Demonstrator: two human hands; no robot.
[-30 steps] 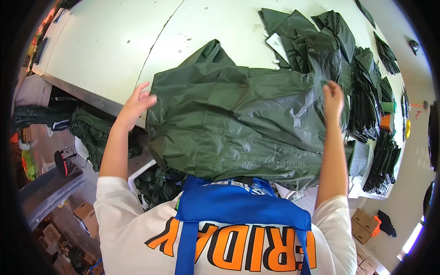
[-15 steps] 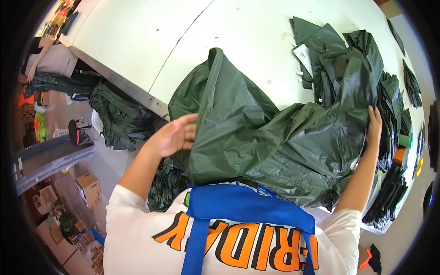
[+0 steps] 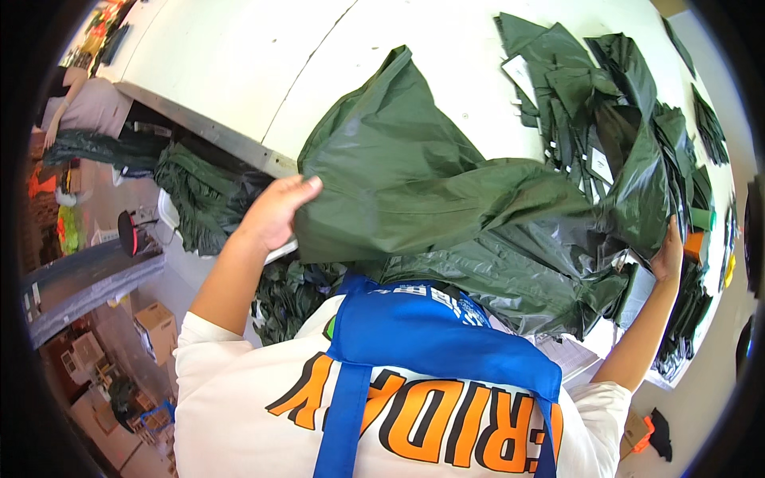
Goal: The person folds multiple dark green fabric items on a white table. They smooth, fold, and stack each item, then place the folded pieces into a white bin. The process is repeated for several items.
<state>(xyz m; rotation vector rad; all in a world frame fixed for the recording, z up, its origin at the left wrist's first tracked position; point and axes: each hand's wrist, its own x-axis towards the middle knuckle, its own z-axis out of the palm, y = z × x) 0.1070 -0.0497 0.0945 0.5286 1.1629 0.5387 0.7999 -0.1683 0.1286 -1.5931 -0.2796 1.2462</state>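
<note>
A big sheet of dark green, shiny waterproof fabric [image 3: 398, 191] spreads in front of me, its far corner raised to a peak above the white table. My left hand [image 3: 275, 211] is closed at the fabric's left edge, thumb on top and the other fingers hidden behind. At the far right end, my right hand [image 3: 668, 253] has its fingers closed on the fabric's edge, partly covered by it. More folds of the same fabric hang along the table's near edge, by my blue apron [image 3: 438, 342].
Behind the fabric lies a pile of dark green pieces [image 3: 550, 64] with white tags [image 3: 599, 166]. More stacked pieces line the table's [image 3: 239, 48] right side. Green fabric [image 3: 199, 187] hangs at the left, near another person's arm [image 3: 70, 99]. Cardboard boxes [image 3: 155, 328] stand on the floor.
My left hand has moved slightly up and left and closed on the fabric's edge. My right hand has moved right and down. The fabric is pulled wider, uncovering tags in the pile.
</note>
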